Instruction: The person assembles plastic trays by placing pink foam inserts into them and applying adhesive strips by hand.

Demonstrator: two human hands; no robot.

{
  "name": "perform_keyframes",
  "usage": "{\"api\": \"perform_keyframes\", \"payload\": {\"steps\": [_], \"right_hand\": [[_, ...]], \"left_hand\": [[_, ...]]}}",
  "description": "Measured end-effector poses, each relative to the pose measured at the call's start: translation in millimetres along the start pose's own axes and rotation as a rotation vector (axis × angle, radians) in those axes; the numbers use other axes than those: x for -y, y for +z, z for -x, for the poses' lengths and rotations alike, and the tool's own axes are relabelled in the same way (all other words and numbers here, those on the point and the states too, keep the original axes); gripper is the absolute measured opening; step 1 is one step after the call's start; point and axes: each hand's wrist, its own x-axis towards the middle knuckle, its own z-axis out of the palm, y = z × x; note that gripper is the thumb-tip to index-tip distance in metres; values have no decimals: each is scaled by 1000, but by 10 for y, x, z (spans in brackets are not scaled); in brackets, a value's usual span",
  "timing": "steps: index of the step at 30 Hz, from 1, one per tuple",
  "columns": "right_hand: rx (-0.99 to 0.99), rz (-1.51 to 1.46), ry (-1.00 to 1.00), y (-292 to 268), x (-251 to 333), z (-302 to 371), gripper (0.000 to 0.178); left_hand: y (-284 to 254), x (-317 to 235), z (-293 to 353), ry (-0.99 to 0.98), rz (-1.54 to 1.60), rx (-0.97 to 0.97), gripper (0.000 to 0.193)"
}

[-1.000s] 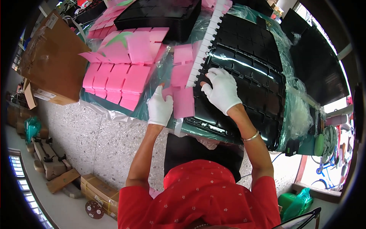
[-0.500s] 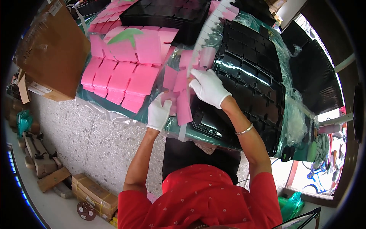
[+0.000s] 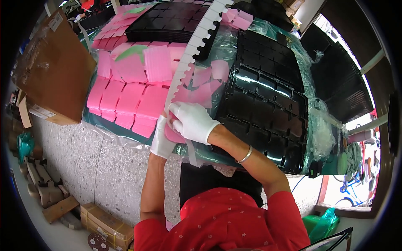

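Note:
A long white notched strip rises from my hands toward the far side of the table. My right hand, in a white glove, pinches the strip near its lower end. On its left edge, my gloved left hand is closed against the same strip, its fingertips partly hidden. A small pink foam piece shows between the two hands, and a pale tail of strip hangs below them. Loose pink foam pieces lie just beyond my right hand. Stacked pink foam sheets sit to the left of my hands.
Glossy black compartment trays cover the right of the table. More black trays are stacked at the far left. A tall cardboard box stands left of the table. Clear plastic film bunches along the right edge.
Both hands have moved left, the right one also nearer to me, bringing the notched strip left toward the pink stack. The loose pink pieces now lie apart from my left hand.

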Motion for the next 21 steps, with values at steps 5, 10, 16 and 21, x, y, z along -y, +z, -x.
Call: {"api": "perform_keyframes", "payload": {"steps": [5, 10, 16, 21], "right_hand": [[71, -457, 145, -111, 30, 63, 45], [101, -1020, 265, -163, -118, 95, 46], [-235, -973, 292, -78, -381, 147, 30], [-542, -674, 269, -162, -438, 145, 22]], "left_hand": [[-216, 69, -8, 102, -246, -87, 50], [15, 63, 0, 57, -118, -52, 44], [-64, 120, 21, 54, -91, -90, 33], [-147, 157, 22, 23, -90, 14, 32]]}}
